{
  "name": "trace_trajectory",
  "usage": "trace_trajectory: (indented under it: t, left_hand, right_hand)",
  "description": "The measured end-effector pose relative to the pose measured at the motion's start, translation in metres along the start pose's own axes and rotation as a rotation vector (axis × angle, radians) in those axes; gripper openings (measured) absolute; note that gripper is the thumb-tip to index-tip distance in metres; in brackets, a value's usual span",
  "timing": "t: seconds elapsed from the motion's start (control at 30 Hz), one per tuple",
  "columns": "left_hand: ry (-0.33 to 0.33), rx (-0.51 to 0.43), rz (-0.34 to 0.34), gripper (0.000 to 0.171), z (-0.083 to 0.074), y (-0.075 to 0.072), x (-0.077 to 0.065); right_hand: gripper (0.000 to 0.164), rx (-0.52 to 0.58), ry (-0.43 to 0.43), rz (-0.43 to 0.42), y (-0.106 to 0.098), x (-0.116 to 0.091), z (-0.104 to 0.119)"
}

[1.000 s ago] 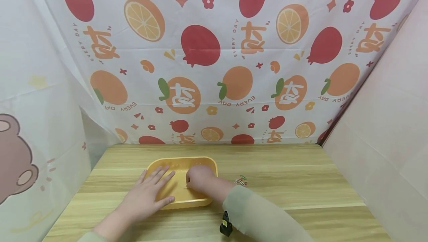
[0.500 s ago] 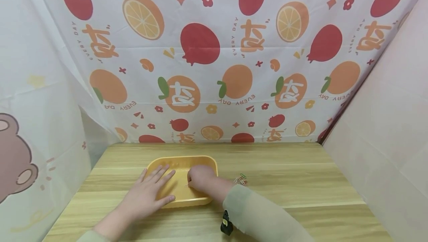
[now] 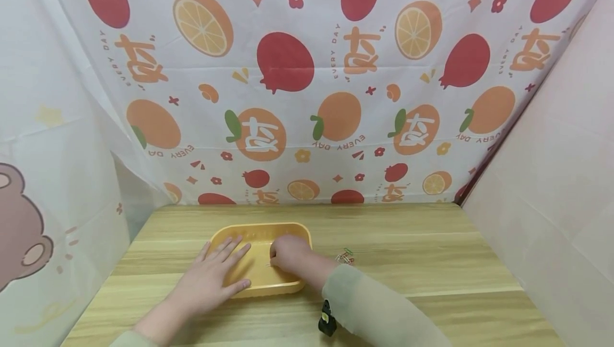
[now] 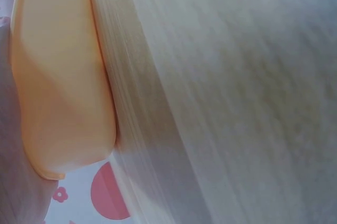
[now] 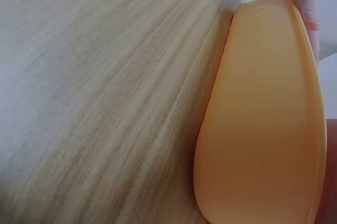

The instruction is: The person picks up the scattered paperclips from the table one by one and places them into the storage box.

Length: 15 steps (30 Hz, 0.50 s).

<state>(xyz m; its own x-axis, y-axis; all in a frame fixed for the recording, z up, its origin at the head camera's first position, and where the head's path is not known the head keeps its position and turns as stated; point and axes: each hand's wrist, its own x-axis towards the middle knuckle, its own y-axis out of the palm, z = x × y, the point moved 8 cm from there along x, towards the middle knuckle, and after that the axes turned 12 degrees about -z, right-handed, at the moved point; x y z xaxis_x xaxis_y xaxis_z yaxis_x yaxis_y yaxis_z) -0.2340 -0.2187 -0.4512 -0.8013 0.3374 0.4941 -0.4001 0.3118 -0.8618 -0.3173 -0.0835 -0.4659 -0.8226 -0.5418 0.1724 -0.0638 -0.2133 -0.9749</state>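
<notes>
A shallow yellow plastic tray (image 3: 261, 289) lies on the wooden table. My left hand (image 3: 203, 279) rests over its left end, fingers spread across the inside and thumb along the front rim. Inside the tray's right half is my right hand (image 3: 290, 253), its fingers curled down near the floor. A tiny thin pale item, which looks like a paper clip (image 3: 268, 265), shows at those fingertips; the fingers hide most of the pinch. Both wrist views see mainly the tray's outer wall (image 4: 68, 92), and the right one also catches left-hand fingers (image 5: 309, 16) at the rim.
Right of the tray, close to my right forearm, lies a small heap of coloured paper clips (image 3: 346, 257). A black device (image 3: 327, 321) hangs at my right sleeve. A fruit-print cloth (image 3: 307, 139) closes off the table's back; pale cloths stand at both sides.
My right hand has shifted very slightly right and back inside the tray, and the thin pale item with it. The left hand, tray and heap stay where they were.
</notes>
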Motion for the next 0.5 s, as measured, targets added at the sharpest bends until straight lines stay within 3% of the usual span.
trace_trajectory:
  t: [0.17, 0.5]
  left_hand:
    - [0.005, -0.001, -0.006, 0.075, 0.0, 0.0, 0.001]
    - [0.0, -0.009, 0.015, 0.076, 0.0, 0.001, 0.003]
  right_hand:
    - [0.008, 0.041, -0.007, -0.032, -0.004, 0.002, -0.003]
    - [0.015, 0.133, -0.006, -0.115, -0.021, 0.0, -0.008]
